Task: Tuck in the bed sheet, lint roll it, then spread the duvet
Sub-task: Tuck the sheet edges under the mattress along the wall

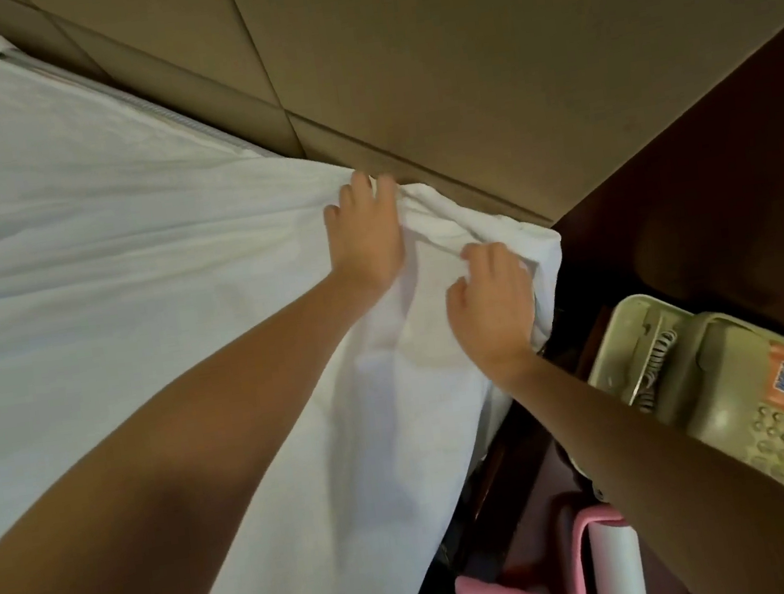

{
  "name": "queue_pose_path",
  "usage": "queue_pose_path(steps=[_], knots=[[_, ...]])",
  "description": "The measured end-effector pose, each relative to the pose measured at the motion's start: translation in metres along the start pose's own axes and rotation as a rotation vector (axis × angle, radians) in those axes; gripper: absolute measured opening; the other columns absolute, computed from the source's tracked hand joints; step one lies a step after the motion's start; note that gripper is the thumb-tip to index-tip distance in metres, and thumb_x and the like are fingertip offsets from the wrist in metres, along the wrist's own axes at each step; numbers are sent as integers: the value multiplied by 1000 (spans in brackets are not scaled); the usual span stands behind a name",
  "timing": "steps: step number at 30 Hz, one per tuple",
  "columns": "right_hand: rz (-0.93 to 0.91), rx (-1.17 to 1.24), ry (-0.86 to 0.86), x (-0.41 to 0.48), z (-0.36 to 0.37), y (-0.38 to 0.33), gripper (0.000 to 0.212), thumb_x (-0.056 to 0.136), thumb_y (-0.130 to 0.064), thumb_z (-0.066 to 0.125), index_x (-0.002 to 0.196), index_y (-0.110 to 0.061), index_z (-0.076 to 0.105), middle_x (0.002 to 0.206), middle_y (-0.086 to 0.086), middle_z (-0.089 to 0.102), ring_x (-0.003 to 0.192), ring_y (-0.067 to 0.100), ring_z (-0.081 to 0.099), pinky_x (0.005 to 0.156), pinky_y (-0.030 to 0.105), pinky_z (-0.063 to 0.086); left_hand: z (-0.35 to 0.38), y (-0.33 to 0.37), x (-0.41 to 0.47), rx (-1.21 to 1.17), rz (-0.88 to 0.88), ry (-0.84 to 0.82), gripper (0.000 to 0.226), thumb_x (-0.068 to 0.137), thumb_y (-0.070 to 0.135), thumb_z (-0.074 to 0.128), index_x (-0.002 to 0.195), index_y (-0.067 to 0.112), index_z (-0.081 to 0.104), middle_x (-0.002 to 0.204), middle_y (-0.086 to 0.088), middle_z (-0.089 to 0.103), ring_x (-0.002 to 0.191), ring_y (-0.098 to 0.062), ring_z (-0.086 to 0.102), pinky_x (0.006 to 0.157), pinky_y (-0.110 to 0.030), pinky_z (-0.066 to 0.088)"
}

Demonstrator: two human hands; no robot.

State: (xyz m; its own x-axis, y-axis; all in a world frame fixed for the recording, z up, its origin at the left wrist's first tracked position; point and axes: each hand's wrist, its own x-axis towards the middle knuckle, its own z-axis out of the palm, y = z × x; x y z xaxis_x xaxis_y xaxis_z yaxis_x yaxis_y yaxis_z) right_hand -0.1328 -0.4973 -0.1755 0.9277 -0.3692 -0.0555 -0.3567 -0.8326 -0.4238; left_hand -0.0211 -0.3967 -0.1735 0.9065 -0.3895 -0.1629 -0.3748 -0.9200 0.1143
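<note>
white bed sheet (96, 226) lies stretched flat, bunched at its corner; pink lint roller (612, 567) sits low beside it.

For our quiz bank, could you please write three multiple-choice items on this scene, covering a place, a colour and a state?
1. Where is the lint roller? A on the sheet; B low, right of the sheet; C in a hand.
2. Its handle's colour? A blue; B pink; C green.
3. The right hand is: A flat; B raised, empty; C gripping a sheet fold.
Key: B, it sits at the bottom, below the phone; B, the handle shows pink; C, its fingers curl round bunched sheet.
</note>
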Motion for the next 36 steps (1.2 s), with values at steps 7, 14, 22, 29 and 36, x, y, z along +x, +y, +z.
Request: queue_pose_path(steps=[7, 14, 22, 29, 36], knots=[[47, -43, -243, 38, 37, 8, 52, 92, -27, 31, 137, -5, 44, 138, 16, 48, 132, 31, 40, 110, 42, 29, 29, 10, 12, 104, 289, -370, 51, 100, 36, 17, 146, 18, 27, 154, -2, 22, 144, -20, 10, 115, -45, 6], [75, -28, -276, 49, 60, 10, 73, 83, -34, 4, 138, -6, 43, 137, 11, 49, 128, 25, 43, 107, 36, 29, 34, 17, 33, 343, 319, -388, 41, 100, 36, 23, 123, 24, 55, 133, 5, 49, 132, -16, 32, 106, -42, 20], [15, -189, -74, 21, 30, 7, 47, 74, -13, 50, 118, -1, 61, 120, 16, 62, 87, 32, 65, 70, 35, 51, 8, 7, 31, 47, 345, -256, 35, 94, 16, 34, 119, 17, 58, 119, -3, 62, 113, -22, 55, 97, -35, 32], [52, -50, -243, 29, 37, 21, 57, 95, -18, 34, 149, -6, 20, 155, 6, 25, 115, 31, 53, 92, 35, 41, 24, 16, 4, 13, 493, -298, 50, 101, 31, 15, 150, 18, 19, 154, 3, 25, 142, -13, 21, 116, -35, 10], [71, -128, -329, 45, 42, 29, 51, 98, -22, 34, 146, -5, 29, 144, 11, 42, 127, 27, 45, 105, 32, 32, 36, 39, 30, 258, 375, -492, 51, 101, 33, 13, 149, 16, 19, 154, 3, 23, 143, -14, 17, 117, -43, 0]])
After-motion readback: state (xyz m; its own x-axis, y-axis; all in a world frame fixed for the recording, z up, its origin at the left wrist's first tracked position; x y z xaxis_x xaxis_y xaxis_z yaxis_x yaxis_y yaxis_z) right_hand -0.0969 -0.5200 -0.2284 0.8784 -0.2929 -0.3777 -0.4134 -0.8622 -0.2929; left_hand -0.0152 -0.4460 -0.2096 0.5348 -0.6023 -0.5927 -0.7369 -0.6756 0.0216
